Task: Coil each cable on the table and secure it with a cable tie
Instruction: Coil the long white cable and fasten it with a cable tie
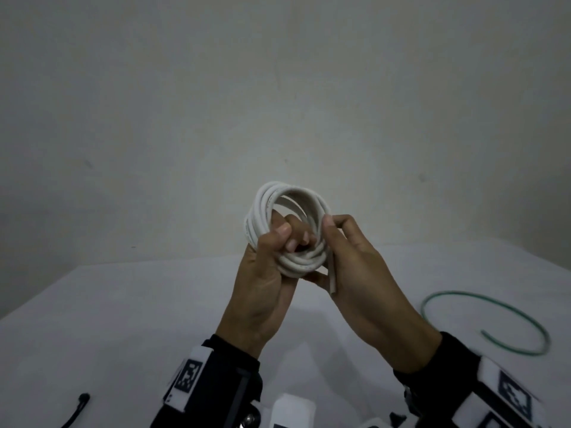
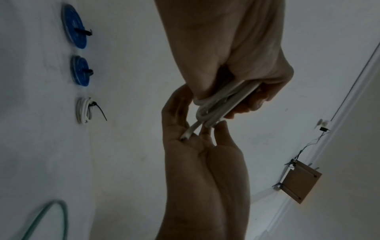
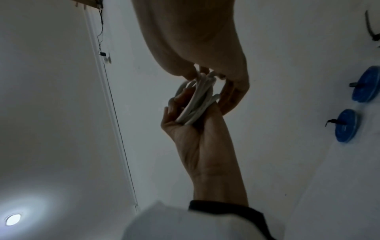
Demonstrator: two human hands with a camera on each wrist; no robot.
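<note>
A white cable coil point(image 1: 290, 211) is held up above the white table point(image 1: 123, 319). My left hand point(image 1: 289, 237) grips its lower left side, fingers curled through the loop and thumb on the outside. My right hand point(image 1: 332, 230) pinches the coil's right side, and the loose cable end point(image 1: 332, 278) hangs down beside its palm. In the left wrist view the cable end point(image 2: 188, 134) lies against the right hand's fingers. In the right wrist view the coil point(image 3: 197, 100) is seen edge-on between both hands. No cable tie shows on this coil.
A loose green cable point(image 1: 494, 307) curves on the table at the right. A black cable tie point(image 1: 77, 409) lies near the bottom left. Two tied blue coils point(image 2: 75, 29) point(image 2: 80, 71) and a tied white coil point(image 2: 83, 110) lie farther off.
</note>
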